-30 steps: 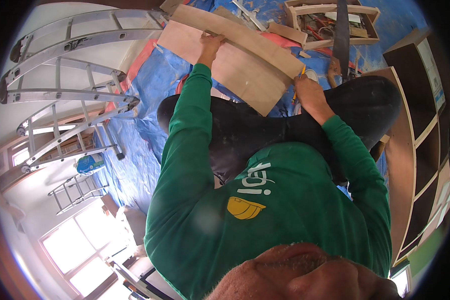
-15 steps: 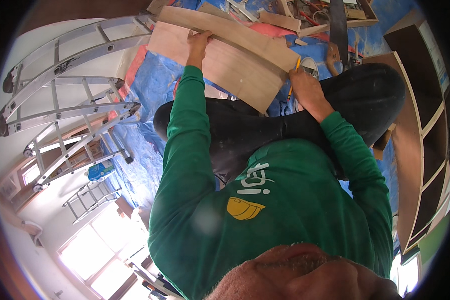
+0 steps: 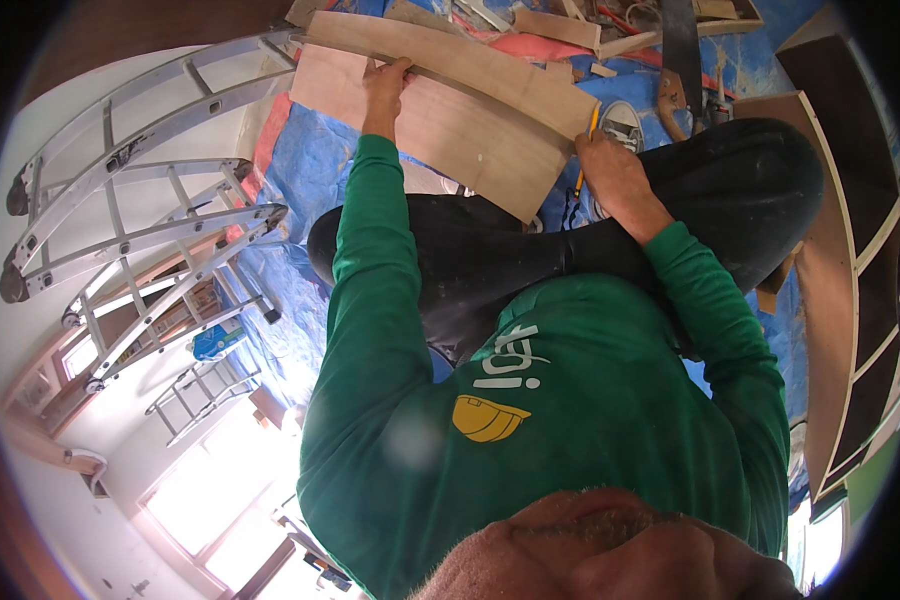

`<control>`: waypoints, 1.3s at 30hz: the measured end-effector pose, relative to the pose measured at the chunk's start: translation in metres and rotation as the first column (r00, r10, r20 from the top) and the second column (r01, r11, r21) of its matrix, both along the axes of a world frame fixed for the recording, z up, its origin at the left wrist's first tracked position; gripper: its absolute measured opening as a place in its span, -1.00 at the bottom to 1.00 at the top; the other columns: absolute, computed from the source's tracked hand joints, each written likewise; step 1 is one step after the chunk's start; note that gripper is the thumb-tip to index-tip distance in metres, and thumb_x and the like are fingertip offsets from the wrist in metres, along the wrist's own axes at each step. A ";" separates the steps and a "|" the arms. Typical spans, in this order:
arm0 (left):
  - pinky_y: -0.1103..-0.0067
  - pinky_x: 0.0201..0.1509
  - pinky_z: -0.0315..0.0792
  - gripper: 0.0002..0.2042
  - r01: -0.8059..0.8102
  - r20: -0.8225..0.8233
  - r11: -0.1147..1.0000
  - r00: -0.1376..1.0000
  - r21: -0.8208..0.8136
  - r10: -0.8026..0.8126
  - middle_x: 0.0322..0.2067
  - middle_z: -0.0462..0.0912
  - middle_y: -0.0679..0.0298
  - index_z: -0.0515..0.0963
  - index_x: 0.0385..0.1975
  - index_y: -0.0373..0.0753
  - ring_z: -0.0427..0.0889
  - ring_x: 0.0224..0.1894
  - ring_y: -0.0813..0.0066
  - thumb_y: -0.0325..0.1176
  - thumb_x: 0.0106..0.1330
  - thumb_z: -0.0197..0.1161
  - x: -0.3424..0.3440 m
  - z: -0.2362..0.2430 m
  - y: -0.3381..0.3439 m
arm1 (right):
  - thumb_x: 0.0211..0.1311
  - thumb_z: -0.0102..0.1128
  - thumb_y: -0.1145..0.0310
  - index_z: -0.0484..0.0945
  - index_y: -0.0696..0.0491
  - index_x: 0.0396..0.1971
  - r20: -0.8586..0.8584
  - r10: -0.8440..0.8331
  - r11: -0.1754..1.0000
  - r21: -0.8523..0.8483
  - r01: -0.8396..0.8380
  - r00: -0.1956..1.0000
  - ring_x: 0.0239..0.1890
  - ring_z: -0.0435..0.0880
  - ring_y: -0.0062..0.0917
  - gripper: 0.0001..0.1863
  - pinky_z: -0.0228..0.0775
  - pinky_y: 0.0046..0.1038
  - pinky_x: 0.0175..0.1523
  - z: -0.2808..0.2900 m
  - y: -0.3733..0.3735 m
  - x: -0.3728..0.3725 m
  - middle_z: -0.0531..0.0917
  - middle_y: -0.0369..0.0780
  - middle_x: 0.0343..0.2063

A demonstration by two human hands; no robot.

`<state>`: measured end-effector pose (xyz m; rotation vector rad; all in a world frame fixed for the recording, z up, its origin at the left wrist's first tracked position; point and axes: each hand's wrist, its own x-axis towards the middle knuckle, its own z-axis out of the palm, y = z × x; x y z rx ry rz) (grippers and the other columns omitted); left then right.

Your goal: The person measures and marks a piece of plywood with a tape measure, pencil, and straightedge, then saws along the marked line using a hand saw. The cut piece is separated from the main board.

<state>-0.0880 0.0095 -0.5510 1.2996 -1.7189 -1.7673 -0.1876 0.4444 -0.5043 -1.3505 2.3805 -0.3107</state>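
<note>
A wide, thin plywood board (image 3: 470,140) lies over my crossed legs and the floor. Along its far side runs a narrower wooden strip (image 3: 490,70), slightly raised. Near the left end, my left hand (image 3: 384,92) pinches the strip's near edge where it meets the plywood. My right hand (image 3: 615,175) is closed round a yellow pencil (image 3: 579,184) at the boards' right end, its knuckles close against the corner. The pencil stands steeply, and its lower end points down beside the board edge.
A handsaw (image 3: 678,75) lies beyond my right knee, near a shoe (image 3: 622,125). Wood offcuts (image 3: 555,30) are scattered at the far side on a blue tarp (image 3: 315,160). Aluminium ladders (image 3: 120,150) stand at left. A dark open cabinet (image 3: 830,250) is at right.
The view has shifted slightly. Both hands keep their hold, and the boards stay nearly in the same place against my legs.
</note>
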 end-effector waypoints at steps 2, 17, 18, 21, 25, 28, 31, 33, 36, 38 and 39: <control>0.33 -0.07 0.70 0.01 -0.013 0.009 1.000 1.000 0.009 0.013 -0.04 0.71 0.11 -0.09 0.65 -0.27 0.72 -0.13 0.30 -0.60 0.27 0.46 -0.001 0.003 0.002 | 0.37 0.15 0.50 0.57 0.22 -0.09 0.026 -0.017 1.000 -0.003 0.017 1.000 -0.11 0.81 -0.07 -0.82 0.74 -0.13 -0.09 0.001 0.000 0.000 0.69 0.05 -0.16; 0.21 0.24 0.59 0.15 0.403 0.666 0.812 0.746 -0.422 -0.024 0.36 0.32 -0.15 -0.30 0.69 -0.30 0.59 0.17 0.02 0.01 0.37 0.44 0.015 -0.009 -0.035 | 0.36 0.19 0.47 0.62 0.21 -0.10 0.057 -0.036 0.999 0.001 0.036 0.998 -0.03 0.81 -0.12 -0.81 0.76 -0.14 -0.06 0.007 0.003 -0.003 0.71 0.01 -0.13; 0.14 0.35 0.45 0.22 0.406 0.649 0.806 0.760 -0.430 -0.037 0.42 0.25 -0.18 -0.28 0.69 -0.28 0.48 0.29 -0.06 0.11 0.29 0.47 0.016 -0.009 -0.036 | 0.36 0.19 0.47 0.63 0.21 -0.10 0.060 -0.040 0.999 0.004 0.039 0.997 -0.02 0.81 -0.11 -0.80 0.76 -0.13 -0.05 0.007 0.003 -0.003 0.71 0.02 -0.12; 0.02 0.58 0.20 0.38 0.460 0.719 0.818 0.689 -0.344 -0.086 0.56 0.04 -0.26 -0.24 0.70 -0.27 0.22 0.54 -0.25 0.33 0.08 0.55 0.017 0.002 -0.032 | 0.37 0.18 0.46 0.64 0.22 -0.09 0.061 -0.052 0.999 0.009 0.052 0.997 -0.01 0.80 -0.11 -0.79 0.75 -0.12 -0.05 0.007 0.003 -0.003 0.72 0.03 -0.11; 0.06 0.62 0.20 0.51 0.571 0.827 0.787 0.542 -0.232 -0.150 0.60 -0.15 -0.33 -0.26 0.69 -0.31 0.07 0.62 -0.32 0.39 -0.08 0.62 0.013 0.023 -0.022 | 0.37 0.17 0.45 0.65 0.21 -0.12 0.050 -0.059 0.998 0.001 0.060 0.997 -0.05 0.82 -0.13 -0.80 0.76 -0.13 -0.08 0.004 0.003 -0.003 0.72 0.02 -0.13; 0.00 0.66 0.06 0.56 0.570 0.816 0.783 0.559 -0.250 -0.147 0.61 -0.16 -0.29 -0.24 0.67 -0.37 -0.02 0.62 -0.45 0.38 -0.17 0.68 0.009 0.028 -0.015 | 0.36 0.17 0.48 0.63 0.22 -0.13 0.027 -0.059 0.998 0.004 0.059 0.998 -0.10 0.82 -0.10 -0.82 0.74 -0.15 -0.07 0.002 0.003 -0.003 0.70 0.03 -0.16; 0.04 0.68 0.05 0.49 0.561 0.815 0.766 0.572 -0.312 -0.087 0.59 -0.09 -0.28 -0.12 0.65 -0.43 0.03 0.61 -0.42 0.33 -0.14 0.69 0.008 0.027 -0.009 | 0.36 0.16 0.50 0.63 0.23 -0.14 0.018 -0.055 0.998 0.002 0.055 0.998 -0.12 0.82 -0.08 -0.83 0.74 -0.16 -0.08 0.001 0.004 -0.003 0.70 0.04 -0.18; 0.11 0.67 0.10 0.40 0.593 0.786 0.713 0.611 -0.373 -0.097 0.58 -0.05 -0.30 0.00 0.62 -0.46 0.09 0.61 -0.32 0.29 -0.08 0.68 0.006 0.028 -0.005 | 0.35 0.17 0.50 0.63 0.23 -0.15 0.020 -0.058 0.998 -0.012 0.058 0.998 -0.13 0.83 -0.09 -0.83 0.74 -0.16 -0.09 0.001 0.005 -0.003 0.70 0.04 -0.18; 0.23 0.67 0.17 0.28 0.669 0.742 0.616 0.641 -0.416 -0.196 0.58 -0.03 -0.34 0.15 0.56 -0.55 0.13 0.62 -0.16 0.24 0.00 0.66 0.003 0.035 0.005 | 0.35 0.17 0.50 0.64 0.23 -0.15 0.021 -0.056 0.998 -0.031 0.057 0.998 -0.14 0.83 -0.09 -0.83 0.74 -0.17 -0.09 0.001 0.005 -0.003 0.70 0.03 -0.19; 0.29 0.66 0.19 0.23 0.733 0.784 0.585 0.569 -0.347 -0.248 0.59 -0.06 -0.37 0.21 0.50 -0.62 0.12 0.64 -0.09 0.23 0.04 0.65 0.002 0.039 0.015 | 0.35 0.17 0.50 0.64 0.23 -0.14 0.021 -0.053 0.998 -0.015 0.054 0.998 -0.14 0.83 -0.10 -0.82 0.74 -0.17 -0.09 0.001 0.005 -0.003 0.70 0.03 -0.20; 0.27 0.67 0.16 0.28 0.725 0.768 0.597 0.582 -0.343 -0.266 0.60 -0.11 -0.38 0.16 0.51 -0.66 0.08 0.65 -0.12 0.26 0.01 0.66 0.002 0.041 0.021 | 0.35 0.17 0.50 0.64 0.24 -0.14 0.017 -0.054 0.999 -0.009 0.054 0.998 -0.15 0.83 -0.11 -0.82 0.74 -0.17 -0.09 0.001 0.005 -0.003 0.70 0.03 -0.20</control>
